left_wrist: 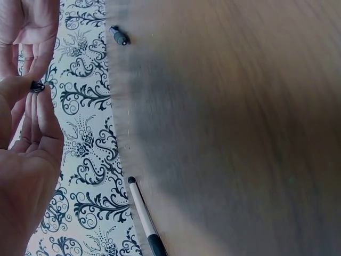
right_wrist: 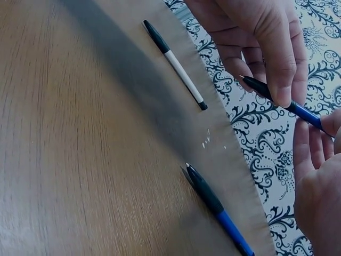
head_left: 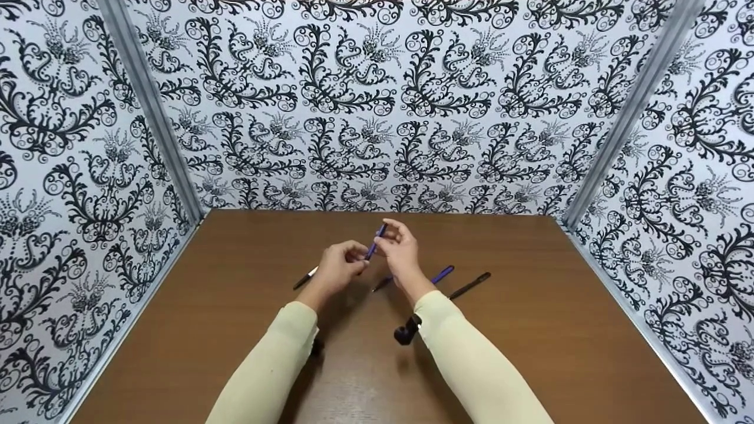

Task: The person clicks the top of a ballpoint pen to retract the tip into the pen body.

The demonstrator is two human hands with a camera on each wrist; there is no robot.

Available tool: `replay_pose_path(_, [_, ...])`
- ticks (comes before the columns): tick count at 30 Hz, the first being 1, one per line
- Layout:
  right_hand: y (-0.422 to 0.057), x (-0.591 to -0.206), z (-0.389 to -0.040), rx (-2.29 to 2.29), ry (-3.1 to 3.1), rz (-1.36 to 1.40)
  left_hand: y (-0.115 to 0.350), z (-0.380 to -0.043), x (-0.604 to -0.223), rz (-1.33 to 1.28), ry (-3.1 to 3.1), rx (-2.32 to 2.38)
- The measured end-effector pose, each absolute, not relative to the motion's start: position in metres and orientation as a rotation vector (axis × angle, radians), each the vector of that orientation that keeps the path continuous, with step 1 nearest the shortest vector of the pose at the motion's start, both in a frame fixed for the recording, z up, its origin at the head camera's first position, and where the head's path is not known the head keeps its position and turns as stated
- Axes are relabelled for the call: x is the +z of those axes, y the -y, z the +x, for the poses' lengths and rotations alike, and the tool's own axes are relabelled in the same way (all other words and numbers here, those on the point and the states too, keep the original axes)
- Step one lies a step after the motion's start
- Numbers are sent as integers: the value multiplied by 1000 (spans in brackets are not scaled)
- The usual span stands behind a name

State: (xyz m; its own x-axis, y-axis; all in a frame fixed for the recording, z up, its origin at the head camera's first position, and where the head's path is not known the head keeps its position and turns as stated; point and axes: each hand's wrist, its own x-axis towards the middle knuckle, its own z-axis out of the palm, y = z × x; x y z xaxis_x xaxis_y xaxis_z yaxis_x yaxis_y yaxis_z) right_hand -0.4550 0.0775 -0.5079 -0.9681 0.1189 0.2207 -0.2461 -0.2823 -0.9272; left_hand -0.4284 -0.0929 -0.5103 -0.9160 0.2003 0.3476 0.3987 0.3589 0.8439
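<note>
Both hands hold one blue pen (head_left: 375,242) with a black grip, tilted above the table. My left hand (head_left: 341,264) pinches it at the black grip by the writing end; in the right wrist view that hand's thumb lies on the pen (right_wrist: 306,113) and the tip points free. My right hand (head_left: 400,253) pinches the blue barrel toward its other end. In the left wrist view only the pen's dark tip (left_wrist: 37,86) shows between the fingers. A second blue pen (head_left: 442,274) lies on the table, partly hidden under the right wrist.
A white pen with black ends (right_wrist: 181,72) lies on the brown table (head_left: 235,330), left of the left hand. A black pen (head_left: 471,285) lies to the right, partly behind the right sleeve. Patterned walls (head_left: 365,118) enclose the table's back and sides.
</note>
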Motion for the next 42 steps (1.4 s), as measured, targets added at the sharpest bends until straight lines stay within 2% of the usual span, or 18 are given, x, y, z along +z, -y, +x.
replay_pose_path(42, [-78, -503, -455, 2200, 1890, 192, 95, -422, -506, -499, 2424, -1666])
